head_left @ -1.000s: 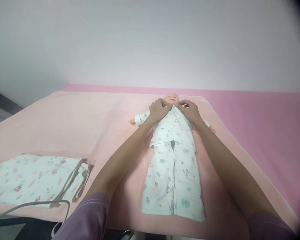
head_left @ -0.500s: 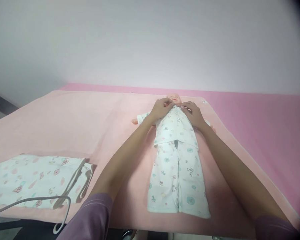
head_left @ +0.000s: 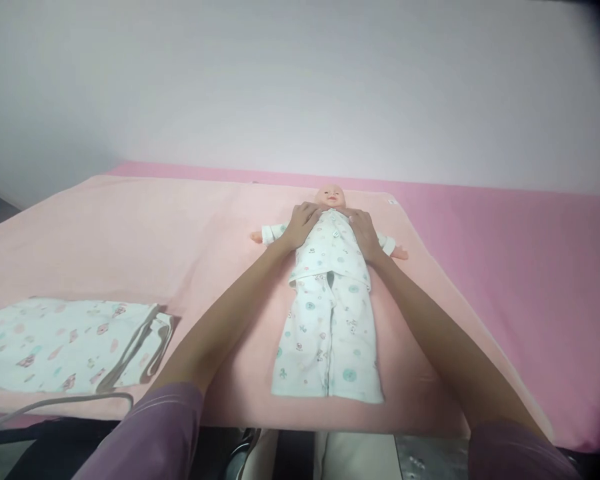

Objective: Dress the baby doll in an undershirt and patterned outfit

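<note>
A baby doll [head_left: 331, 195] lies on its back on a pink mat [head_left: 220, 233], arms spread to both sides. It wears a white printed top [head_left: 330, 252] with buttons down the front and matching trousers [head_left: 329, 340]. My left hand [head_left: 304, 224] rests on the doll's shoulder at the left of the collar, its fingers bent over the cloth. On the other side of the collar lies my right hand [head_left: 363, 232], fingers against the top near the neck. Whether the fingertips pinch any cloth is too small to tell.
A folded white printed cloth [head_left: 65, 343] with a grey edge lies at the left front. A grey cable [head_left: 80, 399] loops across the near edge beside it. Behind the pink surface [head_left: 500, 267] stands a pale wall [head_left: 300, 87].
Both hands have shifted slightly outward from the collar onto the shoulders, uncovering more of the neck area. The whole view has moved, so the doll and cloth appear further left.
</note>
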`<state>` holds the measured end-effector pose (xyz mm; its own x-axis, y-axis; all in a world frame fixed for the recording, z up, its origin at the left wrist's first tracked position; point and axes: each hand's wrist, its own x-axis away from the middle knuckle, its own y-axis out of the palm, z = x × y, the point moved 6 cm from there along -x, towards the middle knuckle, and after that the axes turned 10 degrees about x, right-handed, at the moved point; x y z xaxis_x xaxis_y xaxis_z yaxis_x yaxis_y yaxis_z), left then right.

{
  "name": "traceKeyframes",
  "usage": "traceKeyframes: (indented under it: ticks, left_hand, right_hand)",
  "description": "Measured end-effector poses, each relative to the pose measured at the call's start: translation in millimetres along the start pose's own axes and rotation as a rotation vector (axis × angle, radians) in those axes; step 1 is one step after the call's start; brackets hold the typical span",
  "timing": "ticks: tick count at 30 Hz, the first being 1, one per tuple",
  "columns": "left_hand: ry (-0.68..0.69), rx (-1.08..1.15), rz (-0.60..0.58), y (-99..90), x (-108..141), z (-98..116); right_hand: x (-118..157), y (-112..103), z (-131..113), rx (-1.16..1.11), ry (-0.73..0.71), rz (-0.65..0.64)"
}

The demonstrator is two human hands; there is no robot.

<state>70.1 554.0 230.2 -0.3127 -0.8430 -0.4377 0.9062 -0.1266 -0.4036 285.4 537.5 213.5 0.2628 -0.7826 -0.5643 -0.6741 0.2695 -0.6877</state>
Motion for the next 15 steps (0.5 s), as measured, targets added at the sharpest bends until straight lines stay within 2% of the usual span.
traceKeyframes:
  ticks: [4, 6, 8, 12, 15]
  left_hand:
    - [0.078, -0.255, -0.059, -9.8, 59, 7]
    - [0.042, -0.426, -0.036, -24.4, 87, 4]
    - [-0.04, -0.547, 0.034, -44.2, 108, -3]
    - [-0.191, -0.559, 0.226, -81.3, 124, -18]
    - [-0.278, -0.417, 0.359, -99.5, 125, -31]
  right_hand:
    - [45, -12, 5, 0.169, -0.048, -0.057]
    - [74, -26, 18, 0.319, -0.048, -0.079]
    - [99, -44, 38, 0.437, 0.018, -0.063]
    - [131, -79, 77, 0.483, 0.174, 0.017]
    - [136, -89, 90, 0.466, 0.209, 0.041]
